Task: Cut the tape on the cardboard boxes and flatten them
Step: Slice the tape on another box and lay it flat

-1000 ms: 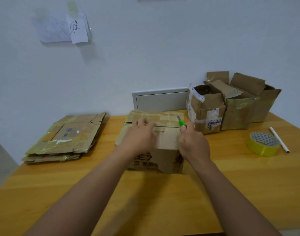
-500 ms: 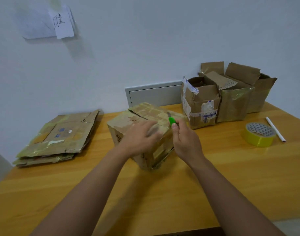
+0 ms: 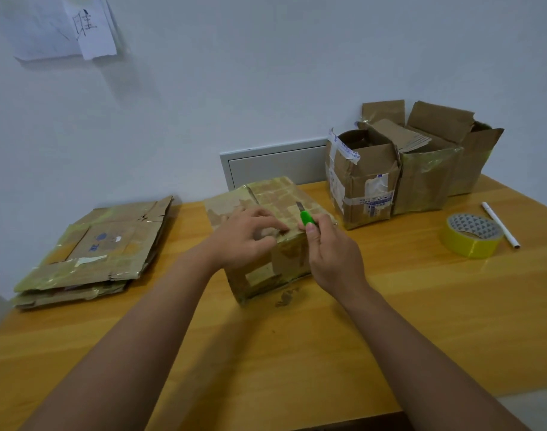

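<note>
The left hand point(image 3: 244, 236) rests on the taped cardboard box point(image 3: 275, 231). The right hand point(image 3: 334, 253) grips a green utility knife point(image 3: 305, 216) over the box's top.

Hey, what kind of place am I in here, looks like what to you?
Probably a plain room used as a packing or box-recycling spot: a wooden table against a bare white wall, a stack of flattened boxes, open cartons and a tape roll.

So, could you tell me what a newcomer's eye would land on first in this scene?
Probably the taped cardboard box at the table's middle, where the left hand presses its top and the right hand grips a green cutter, blade up. Next, the flattened boxes stacked at the left, and the yellow tape roll at the right.
</note>
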Motion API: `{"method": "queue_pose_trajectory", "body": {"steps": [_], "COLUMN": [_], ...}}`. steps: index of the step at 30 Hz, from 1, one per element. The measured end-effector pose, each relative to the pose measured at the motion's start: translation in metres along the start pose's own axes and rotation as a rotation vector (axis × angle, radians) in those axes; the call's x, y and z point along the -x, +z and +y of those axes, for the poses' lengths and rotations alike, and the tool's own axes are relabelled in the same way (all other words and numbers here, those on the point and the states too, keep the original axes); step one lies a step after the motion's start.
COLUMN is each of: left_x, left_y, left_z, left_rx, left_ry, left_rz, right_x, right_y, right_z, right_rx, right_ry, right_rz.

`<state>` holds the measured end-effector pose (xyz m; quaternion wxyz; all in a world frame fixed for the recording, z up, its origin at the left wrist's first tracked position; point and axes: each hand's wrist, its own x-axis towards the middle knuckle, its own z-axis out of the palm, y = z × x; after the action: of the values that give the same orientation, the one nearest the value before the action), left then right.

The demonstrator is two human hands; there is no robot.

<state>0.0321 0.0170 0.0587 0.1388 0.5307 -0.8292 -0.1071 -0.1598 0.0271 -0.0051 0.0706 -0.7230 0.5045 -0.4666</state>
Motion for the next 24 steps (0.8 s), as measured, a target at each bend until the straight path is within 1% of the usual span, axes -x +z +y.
{"method": "queue_pose_trajectory", "body": {"steps": [4,9,12,14,16,18,19,20,23,24], "left_x": [-0.003,-0.014,-0.018,-0.019,-0.018,-0.017,-0.016,-0.017,-0.019,-0.02], "left_y": [0.004,0.008,0.011,0.012,0.011,0.011,0.011,0.01,0.009,0.01], "left_z": [0.002,0.004,0.0,-0.003,-0.004,-0.005,-0.004,-0.003,0.003,0.004], "left_rx": [0.07,-0.031,0.063,0.134,0.221,0.299,0.327,0.346,0.371,0.37], "left_ry": [0.01,0.075,0.085,0.069,0.042,0.033,0.03,0.022,-0.055,-0.08], "left_rz": [0.08,0.104,0.122,0.118,0.117,0.126,0.13,0.131,0.126,0.136], "right_x": [-0.004,-0.006,-0.009,-0.011,-0.006,0.01,0.02,0.03,0.042,0.042], "right_y": [-0.001,-0.003,-0.003,-0.004,-0.005,-0.003,0.0,0.003,0.012,0.013], "right_z": [0.004,0.002,0.001,-0.002,-0.009,-0.018,-0.022,-0.026,-0.035,-0.036], "right_rx": [0.016,-0.001,-0.021,-0.091,-0.224,-0.274,-0.288,-0.313,-0.369,-0.373], "right_ry": [0.001,0.019,0.025,0.063,0.101,0.071,0.077,0.114,0.28,0.319], "right_rz": [-0.004,-0.004,-0.005,0.0,0.062,0.189,0.215,0.189,-0.035,-0.078]}}
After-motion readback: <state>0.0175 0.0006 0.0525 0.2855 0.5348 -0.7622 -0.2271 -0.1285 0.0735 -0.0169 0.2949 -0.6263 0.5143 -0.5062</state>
